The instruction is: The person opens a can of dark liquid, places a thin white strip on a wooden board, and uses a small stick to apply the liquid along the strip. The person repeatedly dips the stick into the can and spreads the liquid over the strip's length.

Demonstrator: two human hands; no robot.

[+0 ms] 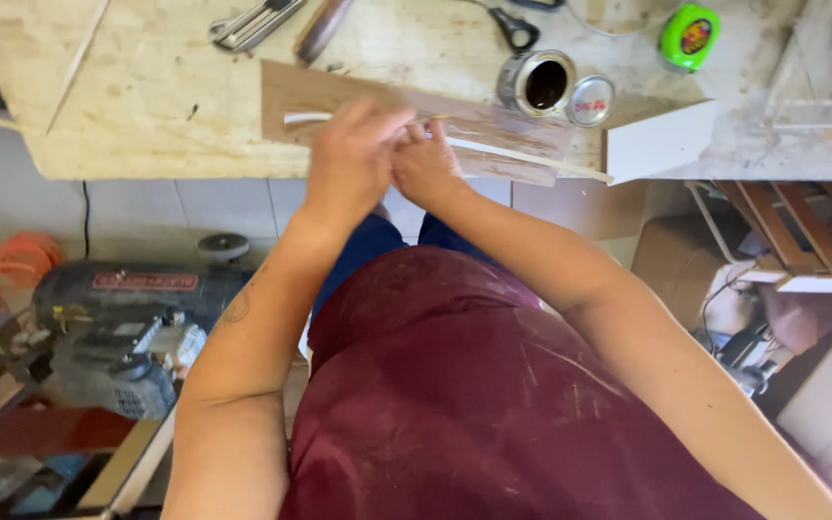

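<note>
1. Left hand (353,159): back toward the camera, fingers curled and pinched on the thin white strip (517,154) at the near edge of the worktop (146,96).
2. Right hand (426,164): pressed against the left hand, fingers closed on the same strip.
3. Thin white strip: long and narrow, running from a white end left of the hands to a point just short of the white block (657,140); it lies over the brown board (358,96).
4. Brown board: flat on the worktop, reaching its near edge.
5. Open can (536,84): upright beyond the board, dark inside; its lid (590,100) lies touching it on the right.
6. Green tape measure (689,36): near the far edge, right of the can.
7. Scissors (512,27) and metal tool (252,21): along the far edge.
8. Compressor (117,337): on the floor below the worktop, left of the person.
</note>
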